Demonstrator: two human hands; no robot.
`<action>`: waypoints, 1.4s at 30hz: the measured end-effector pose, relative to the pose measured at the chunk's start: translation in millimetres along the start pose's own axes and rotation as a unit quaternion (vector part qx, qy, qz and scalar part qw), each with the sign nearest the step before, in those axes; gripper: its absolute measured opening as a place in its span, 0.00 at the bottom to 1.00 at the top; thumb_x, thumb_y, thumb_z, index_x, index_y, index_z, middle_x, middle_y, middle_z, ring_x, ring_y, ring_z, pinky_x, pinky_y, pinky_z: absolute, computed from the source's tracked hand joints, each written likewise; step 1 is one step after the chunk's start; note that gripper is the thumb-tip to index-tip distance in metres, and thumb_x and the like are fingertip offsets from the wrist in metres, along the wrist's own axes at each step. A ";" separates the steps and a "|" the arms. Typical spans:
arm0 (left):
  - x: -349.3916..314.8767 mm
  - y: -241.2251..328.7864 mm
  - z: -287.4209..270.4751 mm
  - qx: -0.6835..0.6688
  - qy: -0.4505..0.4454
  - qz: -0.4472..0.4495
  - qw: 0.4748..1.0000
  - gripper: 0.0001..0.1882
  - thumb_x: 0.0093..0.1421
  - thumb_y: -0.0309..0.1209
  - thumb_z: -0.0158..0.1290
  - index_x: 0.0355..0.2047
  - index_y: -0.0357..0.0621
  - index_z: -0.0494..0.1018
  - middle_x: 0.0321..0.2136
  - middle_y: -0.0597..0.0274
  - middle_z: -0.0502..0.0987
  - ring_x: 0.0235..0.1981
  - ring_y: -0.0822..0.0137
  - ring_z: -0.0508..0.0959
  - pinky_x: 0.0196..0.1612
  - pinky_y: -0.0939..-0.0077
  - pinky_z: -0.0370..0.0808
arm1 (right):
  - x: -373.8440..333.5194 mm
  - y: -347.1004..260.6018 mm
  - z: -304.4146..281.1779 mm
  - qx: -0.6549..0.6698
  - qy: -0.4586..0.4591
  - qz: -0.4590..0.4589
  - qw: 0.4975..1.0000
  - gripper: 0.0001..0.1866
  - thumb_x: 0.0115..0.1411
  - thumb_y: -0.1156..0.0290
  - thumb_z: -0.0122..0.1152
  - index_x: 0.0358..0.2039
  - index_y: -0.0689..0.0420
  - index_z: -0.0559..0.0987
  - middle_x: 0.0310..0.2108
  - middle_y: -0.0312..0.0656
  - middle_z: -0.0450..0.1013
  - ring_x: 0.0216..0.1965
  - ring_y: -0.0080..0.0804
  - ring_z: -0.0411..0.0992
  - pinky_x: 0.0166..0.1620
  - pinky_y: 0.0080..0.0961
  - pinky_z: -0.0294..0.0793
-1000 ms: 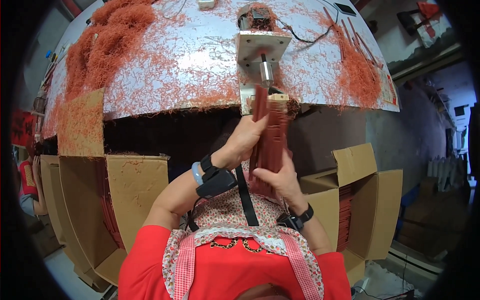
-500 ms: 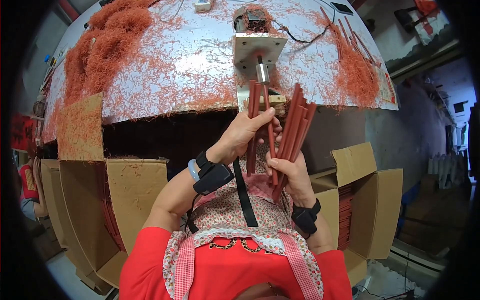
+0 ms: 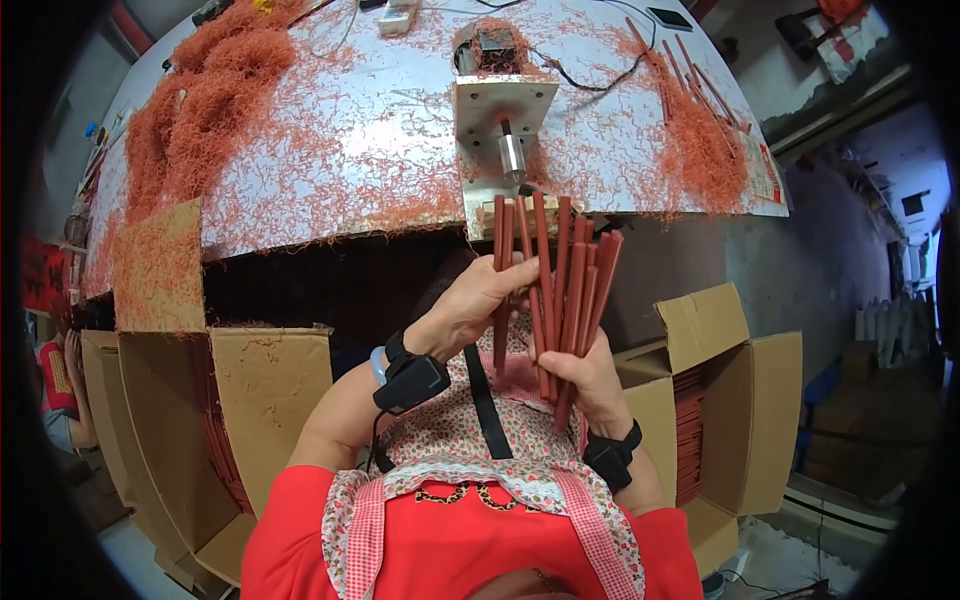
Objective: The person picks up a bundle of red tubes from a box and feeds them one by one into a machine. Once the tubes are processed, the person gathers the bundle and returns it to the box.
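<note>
Your left hand [image 3: 478, 300] is closed around a few red-brown sticks [image 3: 503, 232], its thumb laid across them. Your right hand [image 3: 588, 380] is clamped on the lower part of a larger bunch, thumb over the front, and the sticks fan out upward at uneven heights. The two hands are near each other, the left a little higher, and all these sticks are in front of your apron [image 3: 440, 425], with their upper ends by the table edge. A black band with a small device [image 3: 412, 384] sits on your left wrist, beside a pale bangle [image 3: 378, 366]; a similar black device [image 3: 610, 457] is on your right wrist.

Just beyond the stick tips, a wooden block [image 3: 488, 222] shows partly behind them. Past it, a metal cylinder [image 3: 512, 158] points toward you from an upright metal plate [image 3: 475, 110], with a motor [image 3: 495, 50] behind. Red shavings are scattered over the white table [image 3: 385, 150], with a large heap [image 3: 225, 110] on the left and a smaller one [image 3: 705, 155] on the right, near some loose sticks [image 3: 686, 63].

Below the table, an open cardboard box stands on either side of you, the left box [image 3: 270, 400] and the right box [image 3: 770, 430], both containing sticks. Another person [image 3: 58, 375] is partly visible at the far left.
</note>
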State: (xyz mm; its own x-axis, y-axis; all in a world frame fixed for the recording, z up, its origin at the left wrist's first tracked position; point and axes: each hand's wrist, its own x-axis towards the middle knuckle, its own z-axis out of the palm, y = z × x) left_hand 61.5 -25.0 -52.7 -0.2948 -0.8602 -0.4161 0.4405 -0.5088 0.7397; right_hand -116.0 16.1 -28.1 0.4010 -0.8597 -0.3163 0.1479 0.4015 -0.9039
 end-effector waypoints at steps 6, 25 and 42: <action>9.5 14.2 4.7 0.009 0.049 0.060 0.997 0.14 0.62 0.41 0.50 0.34 0.43 0.75 0.31 0.65 0.78 0.26 0.76 0.74 0.32 0.81 0.72 | 24.8 1.7 -1.9 0.062 -0.044 0.051 0.996 0.20 0.49 0.73 0.64 0.42 0.63 0.70 0.31 0.39 0.73 0.29 0.25 0.73 0.34 0.21 0.74; 16.8 8.1 0.1 -0.008 0.011 0.017 1.000 0.14 0.65 0.42 0.47 0.35 0.44 0.73 0.29 0.69 0.75 0.19 0.83 0.64 0.20 0.89 0.59 | 12.6 0.2 6.7 0.063 -0.003 0.026 0.998 0.25 0.47 0.71 0.65 0.45 0.64 0.68 0.28 0.42 0.73 0.24 0.26 0.73 0.30 0.19 0.74; 16.8 -13.7 15.4 -0.288 -0.036 0.018 0.957 0.15 0.66 0.42 0.44 0.36 0.43 0.71 0.19 0.76 0.62 0.16 0.82 0.57 0.18 0.88 0.57 | -2.4 30.9 0.2 0.002 0.038 -0.010 0.999 0.28 0.48 0.76 0.65 0.50 0.62 0.66 0.34 0.42 0.74 0.29 0.26 0.74 0.33 0.20 0.76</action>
State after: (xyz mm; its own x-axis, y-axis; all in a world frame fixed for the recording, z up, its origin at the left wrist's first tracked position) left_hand 37.5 -31.9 -61.7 -0.3190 -0.8837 -0.3425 0.8394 -0.4312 0.3309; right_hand -112.2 30.6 -55.2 0.3276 -0.8889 -0.3202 0.1585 0.3858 -0.9089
